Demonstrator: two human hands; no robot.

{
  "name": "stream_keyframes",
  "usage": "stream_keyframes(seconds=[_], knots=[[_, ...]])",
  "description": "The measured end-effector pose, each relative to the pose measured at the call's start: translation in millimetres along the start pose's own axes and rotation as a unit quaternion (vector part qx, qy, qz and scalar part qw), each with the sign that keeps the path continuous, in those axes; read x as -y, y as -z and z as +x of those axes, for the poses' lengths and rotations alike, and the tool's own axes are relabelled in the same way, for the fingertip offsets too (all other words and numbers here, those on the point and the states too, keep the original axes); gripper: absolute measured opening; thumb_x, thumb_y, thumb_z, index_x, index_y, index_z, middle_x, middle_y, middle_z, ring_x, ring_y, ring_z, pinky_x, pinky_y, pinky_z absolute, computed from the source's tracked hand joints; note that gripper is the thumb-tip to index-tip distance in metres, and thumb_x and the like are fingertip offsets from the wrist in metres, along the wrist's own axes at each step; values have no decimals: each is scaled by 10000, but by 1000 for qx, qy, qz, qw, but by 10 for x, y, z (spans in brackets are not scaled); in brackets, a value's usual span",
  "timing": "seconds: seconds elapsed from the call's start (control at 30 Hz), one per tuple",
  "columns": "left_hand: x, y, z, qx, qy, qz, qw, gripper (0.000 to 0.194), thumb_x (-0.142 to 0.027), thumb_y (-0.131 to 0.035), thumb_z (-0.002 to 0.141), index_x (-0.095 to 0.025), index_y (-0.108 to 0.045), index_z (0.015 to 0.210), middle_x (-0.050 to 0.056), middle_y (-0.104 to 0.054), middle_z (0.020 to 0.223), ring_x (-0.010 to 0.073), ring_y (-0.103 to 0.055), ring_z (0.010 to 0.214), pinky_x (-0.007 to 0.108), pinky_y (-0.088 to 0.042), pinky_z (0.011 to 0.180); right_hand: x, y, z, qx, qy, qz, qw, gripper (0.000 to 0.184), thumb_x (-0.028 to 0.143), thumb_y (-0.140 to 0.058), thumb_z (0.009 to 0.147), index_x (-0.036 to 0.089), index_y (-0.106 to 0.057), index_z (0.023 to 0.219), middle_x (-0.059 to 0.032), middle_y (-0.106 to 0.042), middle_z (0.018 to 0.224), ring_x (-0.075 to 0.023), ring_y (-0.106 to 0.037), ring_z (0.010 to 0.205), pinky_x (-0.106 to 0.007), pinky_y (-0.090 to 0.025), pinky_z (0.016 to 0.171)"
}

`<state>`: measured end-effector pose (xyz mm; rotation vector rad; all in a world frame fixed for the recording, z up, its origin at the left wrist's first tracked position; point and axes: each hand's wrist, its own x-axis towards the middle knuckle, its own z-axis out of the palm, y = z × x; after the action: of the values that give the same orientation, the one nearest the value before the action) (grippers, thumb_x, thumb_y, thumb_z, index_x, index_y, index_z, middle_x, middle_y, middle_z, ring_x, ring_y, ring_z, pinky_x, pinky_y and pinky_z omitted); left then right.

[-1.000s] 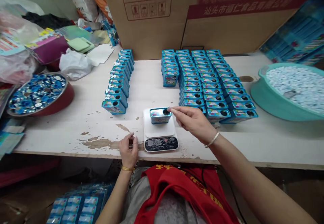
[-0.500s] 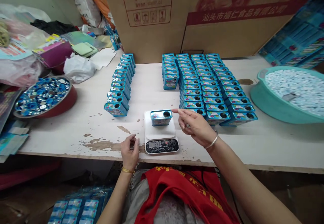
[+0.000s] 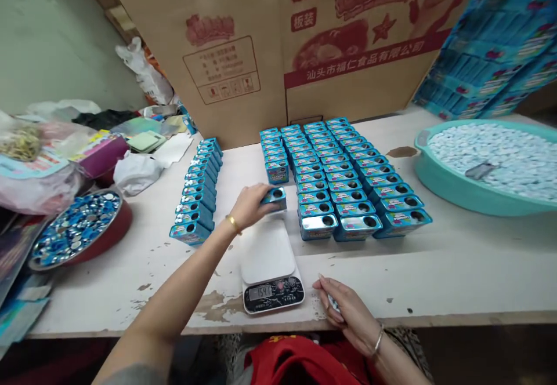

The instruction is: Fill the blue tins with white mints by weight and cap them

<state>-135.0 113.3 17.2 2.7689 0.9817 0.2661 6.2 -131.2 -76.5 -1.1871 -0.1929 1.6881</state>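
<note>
My left hand (image 3: 251, 206) is closed around a small blue tin (image 3: 279, 198) with a round hole in its top, just beyond the far edge of the white kitchen scale (image 3: 267, 254). Nothing stands on the scale's plate, and its display shows digits. To the right of the scale, over the table's front edge, my right hand (image 3: 348, 311) has its fingers curled around a few pale candies (image 3: 333, 302). Rows of similar blue tins (image 3: 354, 208) stand close to the right of the held one; a shorter row (image 3: 277, 171) is right behind it.
A single row of tins topped with white pieces (image 3: 191, 231) stands left. A red bowl (image 3: 117, 228) of blue and silver caps is at far left, a teal basin (image 3: 448, 191) of pale candies with a scoop at right. A large cardboard box (image 3: 243, 112) closes off the back.
My left hand has moved from beside the scale to grip the tin, which has left the scale for behind it. My right hand has drawn back toward the table edge. The view has shifted.
</note>
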Motion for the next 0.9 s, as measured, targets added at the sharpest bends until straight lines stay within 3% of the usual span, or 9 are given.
stream_keyframes(seconds=[0.17, 0.27, 0.33, 0.43, 0.57, 0.67, 0.77, 0.9], knots=[[249, -323, 777, -37, 24, 82, 996, 381, -365, -619, 815, -216, -556, 1160, 89, -583, 1125, 261, -535, 1043, 382, -340, 838, 31, 9, 25, -1, -15, -4, 1000, 460, 614, -689, 646, 170, -596, 723, 82, -425, 469, 4, -191, 330, -203, -76, 380], [270, -373, 829, -98, 37, 92, 990, 488, -389, -612, 813, -215, -500, 1255, 127, -527, 1216, 288, -482, 1106, 403, -325, 862, 57, 27, 10, 10, -20, -4, 1000, 393, 604, -676, 664, 219, -603, 679, 69, -424, 489, -9, -184, 337, -220, -73, 393], [252, -327, 598, -149, 39, 84, 985, 510, -435, -588, 824, -219, -479, 1272, 119, -524, 1220, 269, -481, 1107, 392, -323, 884, 64, 38, -33, 16, -23, -14, 1000, 353, 581, -675, 676, 242, -589, 633, 56, -432, 506, -20, -189, 346, -232, -84, 403], [237, -188, -74, -176, 56, 62, 981, 437, -444, -537, 859, -203, -490, 1222, 96, -552, 1175, 228, -497, 1107, 354, -332, 913, 56, 64, -131, 4, -25, -38, 999, 311, 543, -692, 675, 251, -593, 633, 36, -443, 532, -41, -208, 373, -242, -125, 405], [339, -13, -1135, -210, 185, 110, 954, 389, -443, -568, 838, -192, -500, 1127, 105, -558, 1180, 240, -490, 1128, 365, -340, 926, 22, 117, -186, -19, -45, -64, 997, 309, 496, -733, 660, 211, -631, 724, 33, -449, 549, -39, -250, 405, -211, -193, 378], [525, 19, -1713, -192, 278, 180, 924, 415, -480, -645, 763, -207, -535, 1055, 118, -526, 1235, 286, -465, 1148, 414, -343, 919, -12, 141, -178, -12, -61, -67, 996, 344, 491, -736, 670, 179, -638, 778, 44, -448, 550, -18, -264, 402, -170, -216, 365], [711, -17, -1965, -129, 270, 226, 927, 322, -444, -636, 782, -247, -571, 1029, 96, -482, 1314, 303, -415, 1212, 452, -326, 932, -44, 146, -165, -9, -50, -64, 997, 352, 492, -721, 693, 171, -640, 814, 51, -451, 553, -6, -270, 391, -149, -216, 358], [744, 30, -1924, -113, 216, 224, 944, 110, -333, -586, 836, -240, -595, 893, 56, -471, 1350, 303, -355, 1279, 505, -265, 982, -73, 129, -144, -11, -10, -60, 998, 346, 479, -719, 702, 161, -637, 811, 54, -462, 542, -1, -261, 374, -149, -194, 353]])
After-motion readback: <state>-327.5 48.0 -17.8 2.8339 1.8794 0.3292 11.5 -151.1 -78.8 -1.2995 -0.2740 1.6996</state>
